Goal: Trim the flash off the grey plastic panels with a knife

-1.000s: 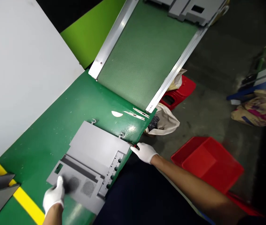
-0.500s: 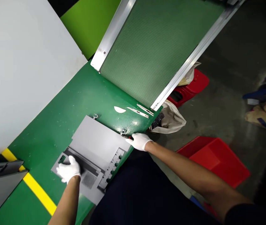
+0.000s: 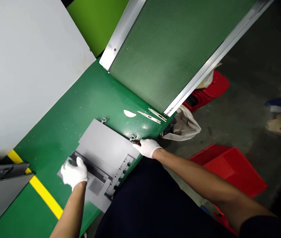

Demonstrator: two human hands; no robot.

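A flat grey plastic panel (image 3: 105, 138) lies on the green table, with a hex-pattern grille, a raised ridge and a row of round holes along the side near me. My left hand (image 3: 74, 172), in a white glove, rests on the panel's left end, thumb apart and fingers spread; it covers the cutout there. At the right corner my gloved right hand (image 3: 148, 147) is closed around a small red-handled tool (image 3: 137, 143). The tool's tip is beside a hook-shaped stub (image 3: 132, 137) on the panel's far edge; its jaws are too small to make out. A second stub (image 3: 103, 120) juts from the far left corner.
Two thin white strips (image 3: 150, 117) and a white half-round piece (image 3: 130, 113) lie near the green conveyor belt (image 3: 175, 53). More grey panels (image 3: 6, 188) stand at the left. An open sack (image 3: 185, 127) and a red bin (image 3: 229, 168) are to the right, below table height.
My left hand has shifted slightly up over the panel's cutout, which it now hides. My right hand stays at the same corner with the tool. The whole view has shifted a little.
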